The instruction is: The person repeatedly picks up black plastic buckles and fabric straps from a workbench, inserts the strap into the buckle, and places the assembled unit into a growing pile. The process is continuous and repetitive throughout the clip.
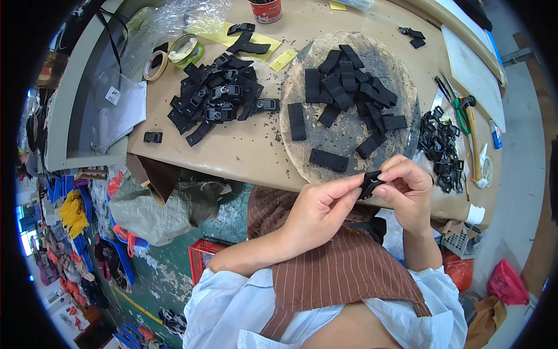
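Both hands met just off the table's (244, 154) near edge, over a brown striped apron (343, 273): the left hand (317, 212) and right hand (410, 192) together pinched a small black buckle (369, 183) between fingertips. At twelve o'clock from it lay a round pad (349, 131) strewn with black strips (349, 87). Loose buckles (443, 151) sat at two o'clock, finished straps (221, 99) at ten.

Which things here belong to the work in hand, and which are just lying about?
In use: small black buckle piece pinched between left hand and right hand; cut black straps on round pad; finished strap-and-buckle pile; loose buckles.

Lying about: tape rolls; red can; scissors.
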Demonstrator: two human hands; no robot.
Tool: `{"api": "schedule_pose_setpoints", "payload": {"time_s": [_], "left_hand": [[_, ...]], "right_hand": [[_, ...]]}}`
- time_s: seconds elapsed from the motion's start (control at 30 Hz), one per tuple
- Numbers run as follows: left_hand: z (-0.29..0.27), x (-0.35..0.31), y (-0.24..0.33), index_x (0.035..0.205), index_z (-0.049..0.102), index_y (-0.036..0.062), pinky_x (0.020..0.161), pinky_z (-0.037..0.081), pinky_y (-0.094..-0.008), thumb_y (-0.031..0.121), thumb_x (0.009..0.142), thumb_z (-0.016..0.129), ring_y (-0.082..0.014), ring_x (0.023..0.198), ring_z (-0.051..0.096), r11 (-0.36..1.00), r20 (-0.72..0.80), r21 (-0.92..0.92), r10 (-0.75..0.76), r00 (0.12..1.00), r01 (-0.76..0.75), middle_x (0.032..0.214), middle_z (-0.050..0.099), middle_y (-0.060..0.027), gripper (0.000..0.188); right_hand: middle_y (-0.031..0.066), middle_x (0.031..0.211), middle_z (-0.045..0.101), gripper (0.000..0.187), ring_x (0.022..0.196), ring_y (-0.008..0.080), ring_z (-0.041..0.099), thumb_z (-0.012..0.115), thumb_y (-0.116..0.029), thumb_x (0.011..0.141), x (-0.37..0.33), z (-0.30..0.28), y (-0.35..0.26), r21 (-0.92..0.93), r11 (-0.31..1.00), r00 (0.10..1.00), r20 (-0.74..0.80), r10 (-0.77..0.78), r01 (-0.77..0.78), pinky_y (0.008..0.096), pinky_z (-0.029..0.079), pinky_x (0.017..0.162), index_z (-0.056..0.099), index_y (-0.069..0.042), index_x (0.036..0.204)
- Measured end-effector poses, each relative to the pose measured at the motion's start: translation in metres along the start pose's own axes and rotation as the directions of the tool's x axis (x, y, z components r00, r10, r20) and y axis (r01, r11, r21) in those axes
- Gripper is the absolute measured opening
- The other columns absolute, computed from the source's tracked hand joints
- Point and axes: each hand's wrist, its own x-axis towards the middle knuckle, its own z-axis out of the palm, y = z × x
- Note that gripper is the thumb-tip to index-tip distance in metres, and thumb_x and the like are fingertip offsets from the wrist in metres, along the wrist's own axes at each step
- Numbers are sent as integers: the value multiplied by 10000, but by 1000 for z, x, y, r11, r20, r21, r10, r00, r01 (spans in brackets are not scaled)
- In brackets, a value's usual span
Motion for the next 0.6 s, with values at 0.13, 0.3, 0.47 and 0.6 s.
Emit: {"api": "schedule_pose_setpoints", "payload": {"time_s": [0.13,0.3,0.47,0.6], "left_hand": [[1,-1,7,1176,557,-21,762,491,-241,43,895,541,-131,898,612,991,-48,107,82,996,-76,1002,654,-109,289],[-6,3,6,1088,610,-4,823,489,-351,86,822,632,-278,928,647,901,-45,423,123,991,-93,984,659,-157,282],[-14,12,19,1174,553,23,1013,278,-483,107,810,645,-304,1096,543,706,12,683,246,969,-188,1001,653,-121,385],[-15,16,22,1256,470,43,862,448,-382,49,831,623,-172,913,605,958,-51,282,61,997,-44,902,645,-60,451]], "right_hand": [[71,885,559,218,810,125,537,692,55,731,3,6,-8,43,993,993,-48,110,-108,233,441,741,600,9,923],[51,876,563,245,786,108,531,691,15,743,14,0,-12,-221,975,992,111,62,-36,223,431,697,633,-11,979],[44,841,565,202,753,111,533,690,-5,749,18,-8,-3,-315,947,971,237,7,70,230,419,643,668,-41,947],[51,951,549,273,851,119,528,689,-20,758,22,0,-12,-259,964,986,136,94,-56,242,426,742,632,-13,1024]]}}
